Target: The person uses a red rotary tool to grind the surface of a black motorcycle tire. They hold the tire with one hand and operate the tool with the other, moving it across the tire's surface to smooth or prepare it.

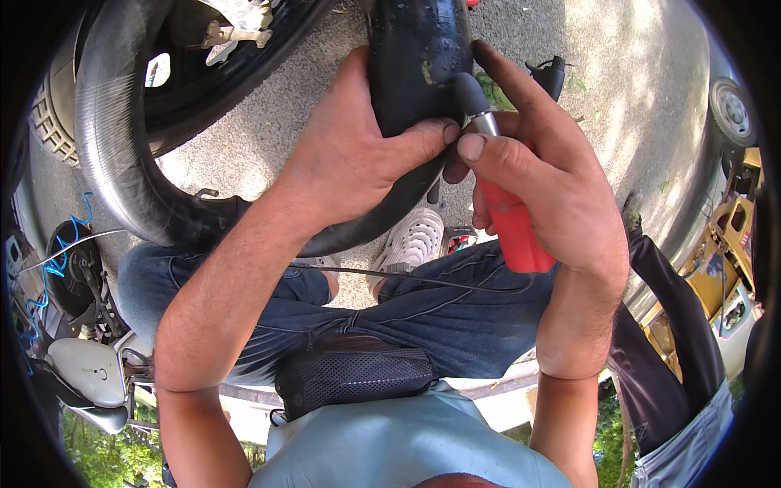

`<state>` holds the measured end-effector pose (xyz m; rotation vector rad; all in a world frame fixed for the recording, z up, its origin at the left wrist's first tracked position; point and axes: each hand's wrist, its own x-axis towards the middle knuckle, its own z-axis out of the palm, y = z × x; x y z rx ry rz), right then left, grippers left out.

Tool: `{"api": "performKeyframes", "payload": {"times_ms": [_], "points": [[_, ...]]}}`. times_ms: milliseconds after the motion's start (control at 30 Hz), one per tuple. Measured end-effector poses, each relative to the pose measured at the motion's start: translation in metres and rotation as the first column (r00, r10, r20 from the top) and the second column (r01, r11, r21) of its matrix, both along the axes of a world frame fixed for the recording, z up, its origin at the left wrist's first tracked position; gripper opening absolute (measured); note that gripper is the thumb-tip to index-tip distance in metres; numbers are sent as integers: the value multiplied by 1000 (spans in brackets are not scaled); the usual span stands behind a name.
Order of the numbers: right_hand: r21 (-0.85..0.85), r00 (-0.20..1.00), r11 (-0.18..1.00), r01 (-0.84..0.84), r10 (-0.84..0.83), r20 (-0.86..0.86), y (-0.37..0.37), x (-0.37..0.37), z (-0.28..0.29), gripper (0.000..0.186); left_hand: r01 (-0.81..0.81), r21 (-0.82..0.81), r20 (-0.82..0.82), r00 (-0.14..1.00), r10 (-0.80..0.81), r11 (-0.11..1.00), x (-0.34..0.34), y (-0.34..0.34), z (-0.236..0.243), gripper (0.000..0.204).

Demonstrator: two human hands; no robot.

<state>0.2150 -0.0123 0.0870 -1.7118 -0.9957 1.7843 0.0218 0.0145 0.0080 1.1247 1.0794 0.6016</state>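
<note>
A black rubber inner tube curves from the left across my lap and up to the top of the view. My left hand is wrapped round its raised section, with the thumb pressed across the near side. My right hand grips a red-handled rotary tool with a metal collar and a dark, rounded grinding tip. That tip lies right beside the tube's right edge; whether it touches the rubber, I cannot tell. A thin dark cable crosses my thighs toward the tool's lower end. A valve stem sticks up from the tube at left.
A black tyre lies at the upper left. Motorbike parts and a coiled blue hose are at far left. On the right stands a person in dark trousers, near a vehicle wheel. My light perforated clog rests on the pavement.
</note>
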Motion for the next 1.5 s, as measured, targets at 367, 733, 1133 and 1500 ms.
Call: {"api": "performKeyframes", "payload": {"times_ms": [367, 733, 1133, 1500], "points": [[11, 986, 992, -128, 127, 106, 3, -5, 1, 80, 40, -11, -60, 997, -41, 999, -2, -1, -1, 68], [136, 975, 977, -162, 137, 175, 0, -6, -7, 79, 57, 12, -72, 996, -56, 998, -1, -1, 0, 68], [113, 987, 990, -84, 67, 144, 0, -6, -1, 75, 63, 29, -34, 997, -62, 998, -1, -1, -2, 70], [149, 974, 980, -135, 103, 203, -2, -8, 2, 79, 68, -22, 184, 981, -63, 997, -4, -2, -8, 65]]}}
